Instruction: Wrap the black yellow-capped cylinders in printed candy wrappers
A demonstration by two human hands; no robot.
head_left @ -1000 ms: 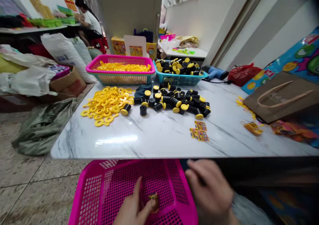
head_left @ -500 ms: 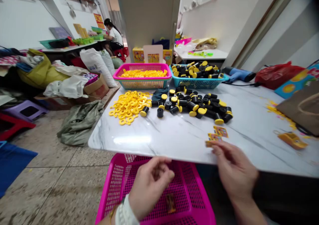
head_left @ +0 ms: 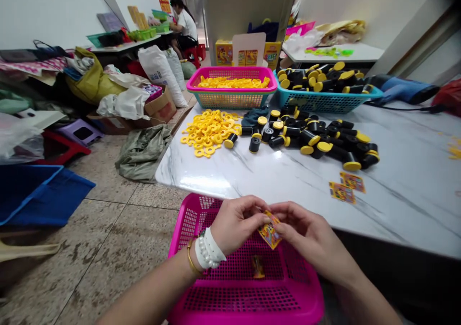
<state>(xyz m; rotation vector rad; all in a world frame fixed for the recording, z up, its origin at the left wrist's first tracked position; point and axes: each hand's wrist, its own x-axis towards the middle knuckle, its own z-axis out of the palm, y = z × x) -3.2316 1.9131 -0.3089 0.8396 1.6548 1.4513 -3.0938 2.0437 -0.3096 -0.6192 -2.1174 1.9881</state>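
A small printed yellow card [head_left: 270, 233] is pinched between my left hand [head_left: 239, 224] and my right hand [head_left: 304, 229], above a pink basket [head_left: 245, 306]. Inside the basket lies a small wrapped piece [head_left: 258, 266]. Two more printed cards [head_left: 342, 192] rest on the marble-patterned table [head_left: 230, 181], right of my hands. Farther back on the table are a pile of yellow rings [head_left: 209, 130] and a heap of black cylinders with yellow caps [head_left: 309, 137].
Behind the piles stand a pink basket of yellow pieces [head_left: 232, 82] and a blue basket of cylinders [head_left: 327, 99]. A blue tool [head_left: 403, 89] lies at the right. Another person [head_left: 185, 25] sits at a far table.
My right hand has moved left from the cards on the table, bringing one card over the basket. My left hand has come up to meet it and now grips the card too.
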